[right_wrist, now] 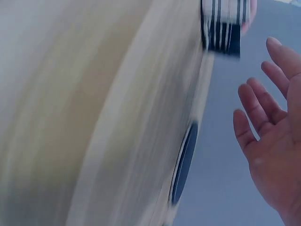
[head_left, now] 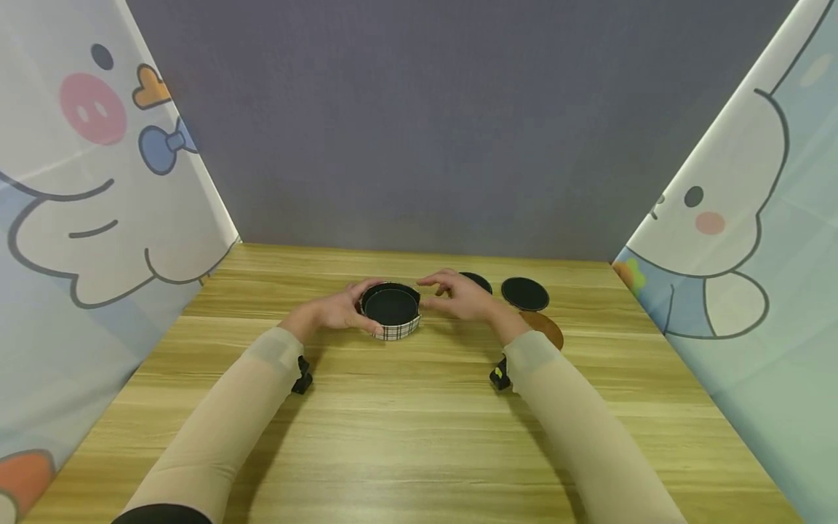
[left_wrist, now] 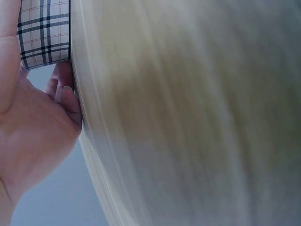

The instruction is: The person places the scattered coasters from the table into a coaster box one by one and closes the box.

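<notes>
A round plaid holder [head_left: 399,332] stands on the table with a black disc, like a coaster, [head_left: 390,306] lying inside it. My left hand [head_left: 337,308] grips it from the left, thumb at the front and fingers at the back. The left wrist view shows its checked wall [left_wrist: 44,33] beside the palm. To the right, my right hand [head_left: 462,297] is held near the gap in the holder's side. Its fingers are loosely bent and hold nothing; in the right wrist view they are apart from the holder [right_wrist: 225,10].
Right of the holder, two more black discs [head_left: 525,293] lie flat on the wooden table [head_left: 393,437], one partly behind my right hand. A brown disc [head_left: 545,329] is partly covered by my right wrist. A grey panel [head_left: 419,131] rises behind the table, with printed cloths at both sides.
</notes>
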Demonstrator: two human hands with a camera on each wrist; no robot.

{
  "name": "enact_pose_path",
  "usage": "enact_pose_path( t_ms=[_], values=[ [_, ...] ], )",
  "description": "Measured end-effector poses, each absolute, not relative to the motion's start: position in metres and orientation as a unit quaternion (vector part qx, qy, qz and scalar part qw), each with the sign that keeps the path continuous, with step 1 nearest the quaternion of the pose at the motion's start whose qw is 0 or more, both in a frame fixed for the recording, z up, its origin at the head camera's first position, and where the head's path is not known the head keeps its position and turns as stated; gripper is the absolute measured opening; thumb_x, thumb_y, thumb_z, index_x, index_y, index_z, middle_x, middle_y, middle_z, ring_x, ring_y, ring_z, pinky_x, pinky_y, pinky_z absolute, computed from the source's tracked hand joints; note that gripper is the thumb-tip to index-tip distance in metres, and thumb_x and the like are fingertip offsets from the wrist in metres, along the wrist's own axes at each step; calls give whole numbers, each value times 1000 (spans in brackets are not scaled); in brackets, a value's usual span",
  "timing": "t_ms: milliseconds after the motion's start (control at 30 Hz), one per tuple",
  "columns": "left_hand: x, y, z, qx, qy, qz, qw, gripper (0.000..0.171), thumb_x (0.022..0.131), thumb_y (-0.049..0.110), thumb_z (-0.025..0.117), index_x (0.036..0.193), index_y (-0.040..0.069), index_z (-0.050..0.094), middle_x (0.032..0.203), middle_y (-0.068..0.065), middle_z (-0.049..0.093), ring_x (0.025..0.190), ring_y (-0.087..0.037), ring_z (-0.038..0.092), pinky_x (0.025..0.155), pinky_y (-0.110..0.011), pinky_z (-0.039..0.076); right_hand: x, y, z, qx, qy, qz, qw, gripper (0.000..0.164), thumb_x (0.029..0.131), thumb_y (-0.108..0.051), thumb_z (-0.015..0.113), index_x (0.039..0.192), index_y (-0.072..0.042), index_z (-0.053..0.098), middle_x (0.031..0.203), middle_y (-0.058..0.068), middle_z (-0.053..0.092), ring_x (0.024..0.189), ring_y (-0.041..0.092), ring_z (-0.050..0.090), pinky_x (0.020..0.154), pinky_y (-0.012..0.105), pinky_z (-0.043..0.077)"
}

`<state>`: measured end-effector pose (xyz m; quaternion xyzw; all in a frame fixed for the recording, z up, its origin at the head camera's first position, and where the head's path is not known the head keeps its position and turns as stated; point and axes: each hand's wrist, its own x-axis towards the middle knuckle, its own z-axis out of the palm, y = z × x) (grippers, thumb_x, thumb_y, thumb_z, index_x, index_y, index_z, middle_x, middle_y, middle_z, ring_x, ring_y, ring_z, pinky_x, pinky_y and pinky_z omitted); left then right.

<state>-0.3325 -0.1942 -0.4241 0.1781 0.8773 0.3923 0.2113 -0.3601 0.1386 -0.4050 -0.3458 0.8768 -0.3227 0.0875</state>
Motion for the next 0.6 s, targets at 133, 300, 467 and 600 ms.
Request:
enact_pose_path(
  t_ms=[133, 300, 467, 600],
  values=[
    [-332, -194, -424, 176, 877, 397, 207, 120, 87, 43, 96, 176, 34, 17, 174, -26, 12, 154, -51, 32, 129, -71, 25, -366, 176, -404, -316, 889, -323, 80, 47, 111, -31, 69, 154, -13, 64, 155, 15, 56, 113, 28, 63, 95, 48, 53],
    [-332, -194, -423, 180, 880, 390, 203, 121, 87, 44, 96, 177, 32, 17, 173, -28, 14, 154, -53, 31, 128, -72, 25, -374, 226, -402, -258, 910, -317, 70, 46, 112, -36, 66, 153, -14, 66, 153, 18, 58, 114, 32, 63, 91, 48, 52],
    [-332, -193, -422, 183, 880, 387, 205, 122, 87, 45, 95, 177, 30, 16, 173, -29, 14, 155, -54, 29, 128, -73, 24, -381, 266, -406, -234, 917, -317, 52, 43, 113, -26, 64, 152, -8, 65, 149, 25, 61, 116, 39, 65, 100, 57, 53],
    [-332, -192, -423, 185, 879, 389, 205, 121, 87, 44, 95, 177, 29, 15, 174, -29, 13, 158, -55, 26, 128, -75, 22, -386, 290, -410, -233, 922, -306, 44, 41, 114, -25, 63, 149, -4, 67, 157, 27, 56, 126, 46, 63, 109, 65, 50]
  ],
)
